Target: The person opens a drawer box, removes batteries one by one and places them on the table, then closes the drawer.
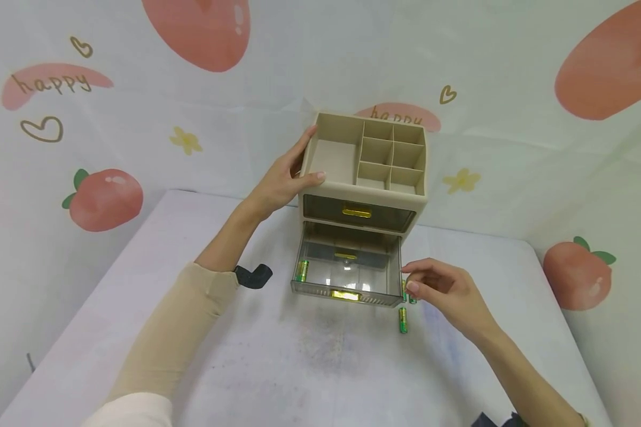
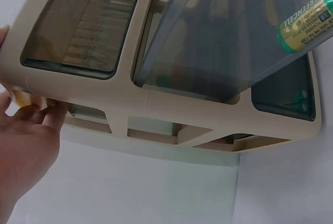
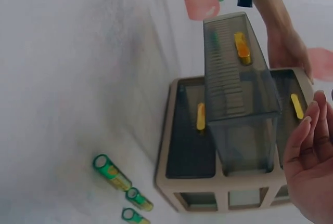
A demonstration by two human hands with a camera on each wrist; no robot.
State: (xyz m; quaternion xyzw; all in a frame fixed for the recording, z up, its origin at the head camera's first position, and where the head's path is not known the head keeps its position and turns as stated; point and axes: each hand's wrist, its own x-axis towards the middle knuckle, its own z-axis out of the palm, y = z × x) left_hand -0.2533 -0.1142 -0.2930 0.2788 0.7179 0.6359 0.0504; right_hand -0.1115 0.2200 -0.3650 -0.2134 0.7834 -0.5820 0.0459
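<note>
My left hand (image 1: 280,184) grips the upper left side of a beige desk organizer (image 1: 363,193), its thumb over the top rim. The organizer's middle drawer (image 1: 371,298), grey and see-through with a yellow handle, is pulled out. Inside, at its left end, a green and gold battery (image 1: 302,270) lies lengthwise. My right hand (image 1: 448,290) hovers by the drawer's front right corner with fingers loosely bent and nothing held. Below it, three more batteries (image 3: 112,172) lie on the table to the right of the drawer, partly hidden by the hand and drawer in the head view.
The organizer's top has one large compartment (image 1: 333,160) and several small ones (image 1: 376,151). Closed drawers sit above (image 1: 320,207) and below the pulled-out one. A patterned cloth wall (image 1: 235,130) stands close behind the white table (image 1: 278,356).
</note>
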